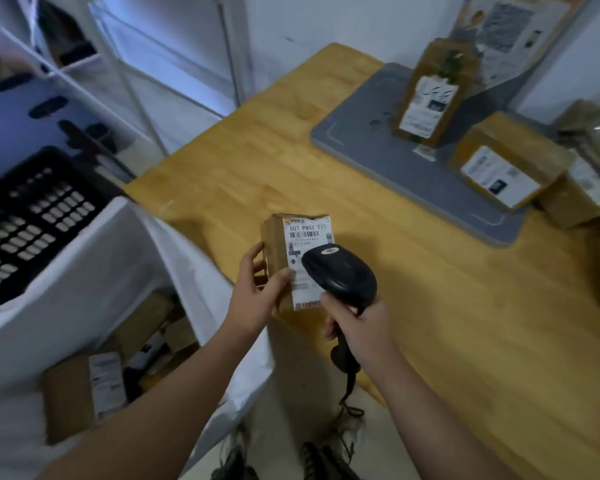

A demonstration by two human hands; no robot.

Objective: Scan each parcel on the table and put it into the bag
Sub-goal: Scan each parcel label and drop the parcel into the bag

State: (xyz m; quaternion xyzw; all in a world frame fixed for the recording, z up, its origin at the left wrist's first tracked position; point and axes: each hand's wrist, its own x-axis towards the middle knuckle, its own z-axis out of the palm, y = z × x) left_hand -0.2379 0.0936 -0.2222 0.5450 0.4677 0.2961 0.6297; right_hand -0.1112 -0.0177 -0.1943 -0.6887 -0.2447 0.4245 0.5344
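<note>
A pale wooden table (430,271) fills the right side of the view and stands against a white wall, with one rectangular grey mat (371,140) lying at its far end. To the left, just beside the table edge, one big white fabric bag (184,258) stands open; inside it are at least two brown cardboard boxes, the clearest one (70,393) bearing a white label, though the rest of the contents are too blurred to count. Behind the bag are a white metal shelving frame (132,81) and one black slotted plastic crate (32,216). One printed poster (513,29) leans on the wall behind the mat. Three labelled brown cardboard parcels sit at the far right of the table: an upright one (426,95) on the mat, a flat one (506,161) lying on the mat's right end, and a third (575,199) just beside it. A fourth, small brown cardboard parcel with a white barcode label (291,237) is held upright above the near table edge, close to the bag, by the left hand (257,289), thumb across the label and fingers round its side. The right hand (357,323) grasps the handle of one black corded barcode scanner (340,271), whose head lies over the label.
</note>
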